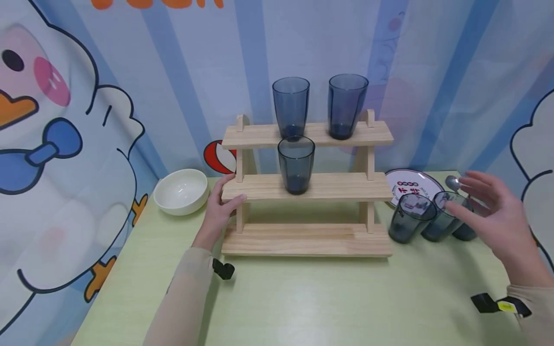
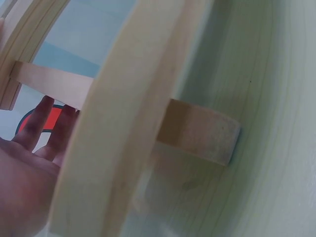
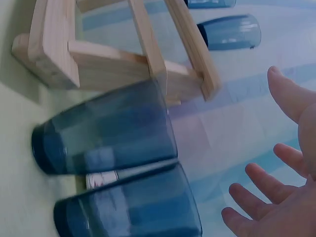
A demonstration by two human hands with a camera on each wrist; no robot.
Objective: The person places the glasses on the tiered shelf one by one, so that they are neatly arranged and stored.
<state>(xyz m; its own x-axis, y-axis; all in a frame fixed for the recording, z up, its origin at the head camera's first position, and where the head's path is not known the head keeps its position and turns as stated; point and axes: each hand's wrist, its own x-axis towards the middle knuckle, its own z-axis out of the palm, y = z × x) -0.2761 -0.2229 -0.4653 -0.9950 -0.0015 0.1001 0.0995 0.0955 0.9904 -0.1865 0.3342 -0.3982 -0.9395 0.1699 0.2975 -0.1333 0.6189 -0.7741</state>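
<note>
A three-tier wooden rack stands on the table. Its left end is held by my left hand, the thumb on the middle shelf's edge; the left wrist view shows fingers beside the post. Two blue-grey glasses stand on the top shelf and another glass on the middle one. My right hand, fingers spread and holding nothing, hovers over three more glasses on the table, including a left one and a middle one. The third glass is partly hidden by the hand.
A white bowl sits left of the rack. Behind the right-hand glasses lies a plate with red printing, and a shiny metal spoon end shows near it. A cartoon-printed curtain hangs behind the table.
</note>
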